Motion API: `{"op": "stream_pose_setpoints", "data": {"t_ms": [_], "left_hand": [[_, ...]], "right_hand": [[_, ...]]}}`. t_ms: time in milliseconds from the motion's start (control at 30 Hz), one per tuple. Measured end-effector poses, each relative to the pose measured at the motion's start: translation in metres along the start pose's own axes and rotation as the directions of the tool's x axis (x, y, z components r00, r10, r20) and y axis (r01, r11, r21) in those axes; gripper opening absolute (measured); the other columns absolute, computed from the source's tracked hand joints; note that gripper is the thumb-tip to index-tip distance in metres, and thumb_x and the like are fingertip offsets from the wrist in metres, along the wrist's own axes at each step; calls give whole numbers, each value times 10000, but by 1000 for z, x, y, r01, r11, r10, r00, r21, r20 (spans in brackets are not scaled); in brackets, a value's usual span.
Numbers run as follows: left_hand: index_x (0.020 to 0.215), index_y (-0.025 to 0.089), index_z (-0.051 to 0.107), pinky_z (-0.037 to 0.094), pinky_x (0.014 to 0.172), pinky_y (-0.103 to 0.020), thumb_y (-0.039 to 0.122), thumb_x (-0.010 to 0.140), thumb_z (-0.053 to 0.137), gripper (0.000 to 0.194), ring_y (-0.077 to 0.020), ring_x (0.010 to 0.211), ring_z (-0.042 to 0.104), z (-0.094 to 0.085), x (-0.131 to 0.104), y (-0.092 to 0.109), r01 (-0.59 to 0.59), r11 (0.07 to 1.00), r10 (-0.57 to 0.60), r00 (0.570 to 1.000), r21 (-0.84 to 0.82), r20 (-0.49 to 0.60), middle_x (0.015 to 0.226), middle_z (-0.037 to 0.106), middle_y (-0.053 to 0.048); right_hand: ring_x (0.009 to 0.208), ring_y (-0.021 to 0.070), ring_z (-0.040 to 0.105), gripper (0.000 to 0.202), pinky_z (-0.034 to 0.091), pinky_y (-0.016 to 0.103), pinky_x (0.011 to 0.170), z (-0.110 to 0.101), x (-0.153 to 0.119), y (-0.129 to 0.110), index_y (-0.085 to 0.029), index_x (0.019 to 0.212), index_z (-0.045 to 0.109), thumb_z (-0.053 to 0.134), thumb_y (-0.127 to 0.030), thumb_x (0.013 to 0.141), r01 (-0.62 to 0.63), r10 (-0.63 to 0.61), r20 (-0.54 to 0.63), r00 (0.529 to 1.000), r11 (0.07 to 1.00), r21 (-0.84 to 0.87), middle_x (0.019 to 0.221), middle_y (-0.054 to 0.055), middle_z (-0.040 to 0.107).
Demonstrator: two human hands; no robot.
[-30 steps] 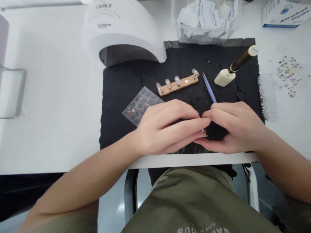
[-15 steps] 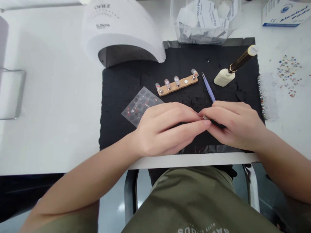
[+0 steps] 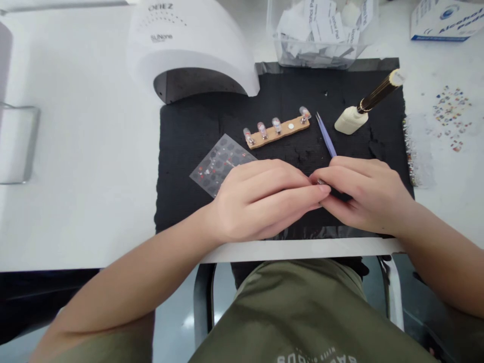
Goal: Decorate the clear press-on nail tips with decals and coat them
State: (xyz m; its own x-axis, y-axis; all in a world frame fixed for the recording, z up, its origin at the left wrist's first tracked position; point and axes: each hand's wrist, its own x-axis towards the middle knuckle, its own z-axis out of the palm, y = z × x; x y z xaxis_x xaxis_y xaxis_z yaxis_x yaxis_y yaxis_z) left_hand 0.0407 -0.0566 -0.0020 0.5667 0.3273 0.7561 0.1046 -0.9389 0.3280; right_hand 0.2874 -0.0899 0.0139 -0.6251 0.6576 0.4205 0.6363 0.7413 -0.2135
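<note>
Over the dark mat (image 3: pixel 204 118), my left hand (image 3: pixel 264 201) and my right hand (image 3: pixel 365 194) meet fingertip to fingertip. Both are closed on a small glossy piece that looks like a nail tip (image 3: pixel 322 182), mostly covered by the fingers. Beyond them, a wooden strip (image 3: pixel 285 130) bears several decorated nail tips on small metal posts, with a bare white dot between two of them. Purple tweezers (image 3: pixel 327 137) lie pointing away, their near end hidden by my right hand. A clear sticker sheet (image 3: pixel 219 164) with dark dots and red bits is partly under my left hand.
A white nail lamp (image 3: pixel 196 45) stands at back left. Behind the mat is a clear bin (image 3: pixel 317 58) of alcohol pads, with an alcohol pad box (image 3: pixel 442 22) to its right. A cream bottle (image 3: pixel 351 121) with a dark cap stands right, near scattered gems (image 3: pixel 451 108) and a clear bag (image 3: pixel 420 151).
My hands stay together almost in place. The small piece between the fingertips has turned slightly, and the whole view has shifted a little.
</note>
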Motion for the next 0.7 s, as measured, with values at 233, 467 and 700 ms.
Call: {"op": "stream_pose_setpoints", "data": {"t_ms": [233, 467, 700], "left_hand": [[1388, 266, 803, 730, 942, -263, 311, 1056, 844, 338, -185, 1018, 866, -3, -1, -1, 97, 995, -98, 994, 26, 53, 1240, 874, -60], [1361, 226, 819, 728, 959, -256, 245, 1011, 874, 354, -192, 1030, 867, 0, 0, -3, 98, 994, -96, 995, -54, 33, 1191, 882, -80], [1185, 251, 872, 719, 866, -236, 306, 1001, 907, 195, -168, 935, 854, 0, 5, -1, 233, 956, -229, 972, -178, 41, 1082, 890, -56]], "right_hand": [[647, 123, 557, 218, 364, 297, 570, -1, 1, 0, -228, 889, 652, 552, -150, 1067, -36, 30, 56, 998, 995, 96, 773, -16, 661], [651, 139, 519, 311, 347, 328, 607, -3, 1, 1, -235, 810, 615, 543, -187, 1108, -101, 88, 116, 989, 989, 110, 723, -11, 601], [643, 100, 583, 262, 389, 272, 571, 2, -1, 1, -217, 934, 756, 618, -265, 1151, -35, 36, -33, 999, 999, 17, 716, -39, 643]]}}
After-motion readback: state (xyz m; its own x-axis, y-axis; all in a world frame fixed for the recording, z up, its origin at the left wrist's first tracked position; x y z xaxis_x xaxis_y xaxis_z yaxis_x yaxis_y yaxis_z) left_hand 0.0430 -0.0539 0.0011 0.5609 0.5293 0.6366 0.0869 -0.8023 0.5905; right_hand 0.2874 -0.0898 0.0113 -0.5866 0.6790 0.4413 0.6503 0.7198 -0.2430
